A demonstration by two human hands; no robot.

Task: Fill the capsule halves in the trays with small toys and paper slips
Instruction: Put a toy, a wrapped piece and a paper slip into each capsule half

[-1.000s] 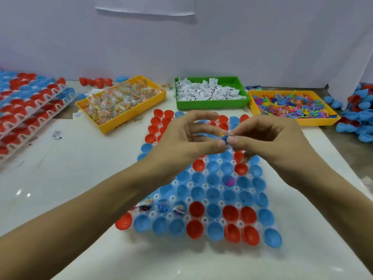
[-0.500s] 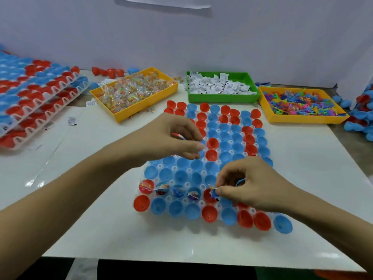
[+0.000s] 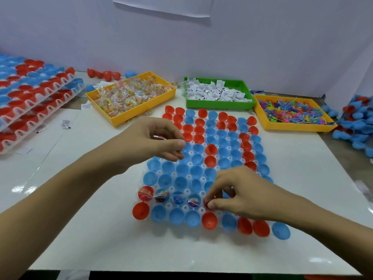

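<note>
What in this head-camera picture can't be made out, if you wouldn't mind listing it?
- What the right hand puts into the red capsule half: its fingertips cover it.
- The packets the left hand holds: its curled fingers hide all but a sliver.
- The print on the paper slips in the green bin: too small.
- The stacked trays: cut off by the left edge.

A clear tray (image 3: pixel 169 205) of upturned red and blue capsule halves (image 3: pixel 196 170) lies flat on the white surface. Four halves (image 3: pixel 170 197) in its second-nearest row hold toy packets. Behind stand bins of packets (image 3: pixel 131 97), slips (image 3: pixel 217 92) and toys (image 3: pixel 292 112).
</note>
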